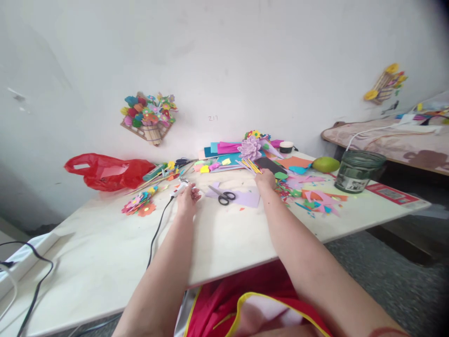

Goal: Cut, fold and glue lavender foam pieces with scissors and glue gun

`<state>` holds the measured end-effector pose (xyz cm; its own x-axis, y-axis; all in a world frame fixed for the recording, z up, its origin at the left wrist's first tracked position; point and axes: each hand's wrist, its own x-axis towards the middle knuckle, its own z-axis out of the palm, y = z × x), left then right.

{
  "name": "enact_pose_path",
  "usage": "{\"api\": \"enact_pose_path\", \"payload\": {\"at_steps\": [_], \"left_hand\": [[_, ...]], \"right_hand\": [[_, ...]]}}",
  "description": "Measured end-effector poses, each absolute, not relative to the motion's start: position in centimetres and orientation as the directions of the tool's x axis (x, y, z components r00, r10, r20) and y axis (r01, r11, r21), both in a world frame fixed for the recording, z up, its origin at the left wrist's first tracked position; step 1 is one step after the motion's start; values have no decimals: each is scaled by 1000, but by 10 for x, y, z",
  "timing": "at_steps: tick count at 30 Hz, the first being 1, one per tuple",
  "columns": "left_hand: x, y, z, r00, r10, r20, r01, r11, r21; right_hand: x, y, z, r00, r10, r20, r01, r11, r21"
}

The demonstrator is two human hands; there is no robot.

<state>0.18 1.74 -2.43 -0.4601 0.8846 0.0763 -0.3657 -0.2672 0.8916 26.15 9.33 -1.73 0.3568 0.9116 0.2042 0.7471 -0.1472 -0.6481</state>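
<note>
My left hand (188, 199) is at a small white hot glue gun (178, 189) with a black cord, its fingers curled; the exact grip is partly hidden. Farther right, my right hand (266, 179) reaches forward, its fingers closed at the near end of a bundle of thin yellow and purple strips (251, 165). Its fingertips are mostly hidden. Between the hands, black-handled scissors (224, 196) lie on a light purple foam sheet (248, 198). A pile of foam flowers (139, 204) lies left of my left hand.
A red plastic bag (108, 172) and a white power strip (28, 257) are on the left. Coloured scraps (317, 199), a green mango-like fruit (325, 164) and a dark green glass jar (358, 172) are on the right. Foam sheets and a purple flower (250, 148) stand at the back.
</note>
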Motion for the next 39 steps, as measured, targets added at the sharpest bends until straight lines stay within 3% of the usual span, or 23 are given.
{"api": "enact_pose_path", "payload": {"at_steps": [2,4,10,14,17,21,26,35,39], "left_hand": [[3,17,-25,-443,890,108,-339,-278,899],[5,17,-25,-427,895,127,-315,-279,907],[8,16,-26,-371,916,154,-234,-252,939],[11,14,-24,-357,919,169,-153,-236,960],[14,15,-24,-371,911,182,-81,-227,970],[18,18,-26,-329,904,274,156,-234,960],[21,18,-27,-266,894,361,513,-186,838],[20,18,-26,-267,900,345,569,-142,810],[19,20,-29,-259,891,374,625,-141,768]], "right_hand": [[256,88,-11,449,874,185,665,-189,-722],[247,84,-7,416,879,233,679,-130,-723],[211,72,-9,-89,924,371,820,279,-499],[196,65,-13,-370,875,312,808,468,-357],[193,63,-15,-477,839,263,796,539,-275],[191,62,-17,-515,819,251,789,568,-235],[189,61,-16,-563,784,261,764,615,-195],[211,73,-15,-319,908,273,925,361,-119],[205,67,-12,-493,800,343,829,551,-94]]}}
